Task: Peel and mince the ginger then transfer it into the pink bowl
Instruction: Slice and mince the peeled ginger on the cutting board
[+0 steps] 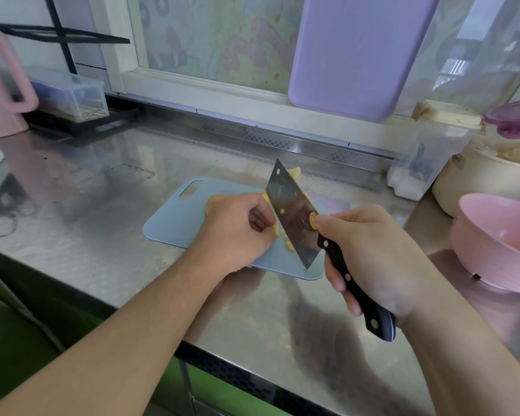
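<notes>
While our left hand [237,232] pinches pale yellow ginger [275,229] on the blue cutting board [174,223], which lies close to the counter's [102,235] front edge, our right hand [373,253] grips the cleaver [294,211] by its black handle, blade tilted against the ginger. Bare steel separates the board from the pink bowl [499,244] at far right.

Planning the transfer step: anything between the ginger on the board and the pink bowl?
Nothing standing on the counter. Ginger lies on the blue board; pink bowl sits right of it. Only the right hand holding the cleaver lies between.
</notes>
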Available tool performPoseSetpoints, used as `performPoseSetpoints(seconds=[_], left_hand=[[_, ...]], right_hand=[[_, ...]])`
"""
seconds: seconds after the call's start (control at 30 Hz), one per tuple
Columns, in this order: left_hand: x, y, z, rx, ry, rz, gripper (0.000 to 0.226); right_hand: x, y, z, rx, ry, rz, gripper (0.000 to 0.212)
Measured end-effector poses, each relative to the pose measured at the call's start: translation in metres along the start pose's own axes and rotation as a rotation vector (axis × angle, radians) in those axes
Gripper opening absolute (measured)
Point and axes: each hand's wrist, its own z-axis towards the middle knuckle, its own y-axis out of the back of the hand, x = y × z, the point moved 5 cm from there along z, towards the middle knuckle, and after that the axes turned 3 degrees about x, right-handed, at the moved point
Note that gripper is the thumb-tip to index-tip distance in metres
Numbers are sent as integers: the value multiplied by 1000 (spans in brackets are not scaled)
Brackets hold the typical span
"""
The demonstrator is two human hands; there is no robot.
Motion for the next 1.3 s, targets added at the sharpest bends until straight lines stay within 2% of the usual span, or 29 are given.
performPoseSetpoints(seconds=[1.0,1.3], left_hand=[[0,2,0,-21,-24,70,19],[-3,-1,-1,8,-94,60,18]], right_hand=[[-4,-15,2,70,-60,-101,34],[-5,-7,2,75,-43,-46,42]])
